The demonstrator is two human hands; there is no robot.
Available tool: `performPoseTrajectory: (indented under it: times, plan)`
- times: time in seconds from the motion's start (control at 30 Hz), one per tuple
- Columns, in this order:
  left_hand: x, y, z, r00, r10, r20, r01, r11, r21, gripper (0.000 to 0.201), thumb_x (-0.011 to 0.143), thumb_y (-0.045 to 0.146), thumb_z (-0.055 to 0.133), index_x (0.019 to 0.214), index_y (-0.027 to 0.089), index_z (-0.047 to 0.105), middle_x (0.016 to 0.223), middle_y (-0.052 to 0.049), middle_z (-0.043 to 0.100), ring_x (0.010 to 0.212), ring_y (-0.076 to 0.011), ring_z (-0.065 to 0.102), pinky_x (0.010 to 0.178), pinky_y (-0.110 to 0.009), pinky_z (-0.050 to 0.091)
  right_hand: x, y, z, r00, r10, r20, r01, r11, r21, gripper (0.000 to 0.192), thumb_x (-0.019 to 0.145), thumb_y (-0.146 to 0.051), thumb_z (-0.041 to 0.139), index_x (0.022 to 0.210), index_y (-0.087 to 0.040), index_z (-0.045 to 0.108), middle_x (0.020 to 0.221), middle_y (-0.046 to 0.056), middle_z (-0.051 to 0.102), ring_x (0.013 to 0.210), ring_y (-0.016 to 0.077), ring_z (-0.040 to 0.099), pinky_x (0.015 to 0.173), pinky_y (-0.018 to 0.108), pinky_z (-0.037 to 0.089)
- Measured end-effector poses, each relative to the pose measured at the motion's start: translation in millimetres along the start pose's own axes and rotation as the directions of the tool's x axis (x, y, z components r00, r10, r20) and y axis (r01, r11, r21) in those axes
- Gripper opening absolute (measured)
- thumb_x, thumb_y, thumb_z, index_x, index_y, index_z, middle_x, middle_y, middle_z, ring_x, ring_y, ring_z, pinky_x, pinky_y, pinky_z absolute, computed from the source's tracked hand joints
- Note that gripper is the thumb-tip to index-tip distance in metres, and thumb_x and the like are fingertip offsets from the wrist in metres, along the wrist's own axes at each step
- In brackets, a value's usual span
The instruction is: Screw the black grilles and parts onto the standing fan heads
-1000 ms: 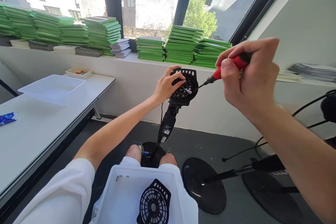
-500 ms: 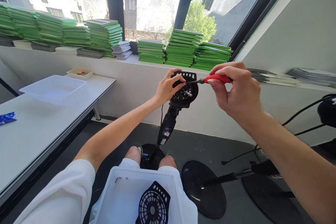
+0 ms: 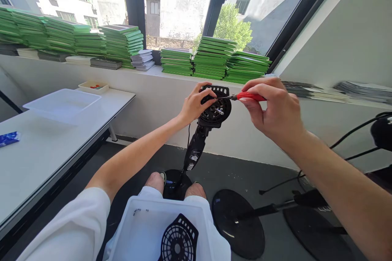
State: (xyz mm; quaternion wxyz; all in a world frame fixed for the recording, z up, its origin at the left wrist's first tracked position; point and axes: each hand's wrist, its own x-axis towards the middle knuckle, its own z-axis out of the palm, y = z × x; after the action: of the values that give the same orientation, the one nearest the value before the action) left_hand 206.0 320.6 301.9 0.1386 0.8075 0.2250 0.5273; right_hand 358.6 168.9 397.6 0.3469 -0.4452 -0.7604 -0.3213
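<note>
Lowered since a second ago, the right hand (image 3: 272,108) pinches the red screwdriver (image 3: 246,96), its tip on the fan motor (image 3: 214,110), which the left hand (image 3: 194,104) grips between both hands

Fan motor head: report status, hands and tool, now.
Left hand grips fan motor head. Right hand holds red screwdriver, tip at the head's upper edge. Nothing blocks the head.

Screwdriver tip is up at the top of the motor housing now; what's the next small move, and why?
Probably seat the tip squarely and start turning. The right hand holds the red screwdriver nearly level, its shaft reaching the upper edge of the fan motor housing, which the left hand grips to steady. Whether the tip sits in a screw is too small to tell.
</note>
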Motion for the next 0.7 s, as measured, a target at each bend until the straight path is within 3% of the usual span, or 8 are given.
performPoseTrajectory:
  times: [0.23,0.43,0.7]
  plan:
    - [0.1,-0.6,0.8,1.000,-0.005,-0.001,0.005,1.000,-0.012,0.011,0.101,0.033,0.064,0.106,0.027,0.071,0.151,-0.007,0.057,0.125,-0.0252,0.065,0.110,-0.045,0.057,-1.4,2.7,-1.9,0.998,0.035,0.059,-0.031,0.997,-0.064,0.035,0.105,-0.057,0.048,0.091,-0.028,0.063,0.108,0.006,0.076,0.089,0.0199,0.073,0.067,0.035,0.056]
    - [-0.6,0.6,0.9,1.000,-0.004,-0.005,0.004,1.000,0.000,0.011,0.101,0.031,0.063,0.106,0.027,0.072,0.150,-0.008,0.056,0.132,-0.0270,0.062,0.107,-0.043,0.058,-1.6,2.2,-2.8,0.996,0.060,0.059,-0.056,0.997,-0.057,0.030,0.105,-0.054,0.049,0.091,-0.030,0.062,0.112,0.004,0.076,0.094,0.0204,0.073,0.072,0.036,0.059]
    - [-0.5,-1.1,0.8,1.000,0.009,-0.008,-0.009,1.000,-0.006,0.011,0.102,0.032,0.063,0.107,0.027,0.072,0.149,-0.008,0.057,0.133,-0.0261,0.061,0.111,-0.042,0.056,-3.0,3.8,-3.6,0.996,-0.017,0.090,0.025,0.995,-0.095,0.028,0.107,-0.052,0.043,0.096,-0.033,0.059,0.114,0.001,0.076,0.086,0.0179,0.072,0.067,0.036,0.056]
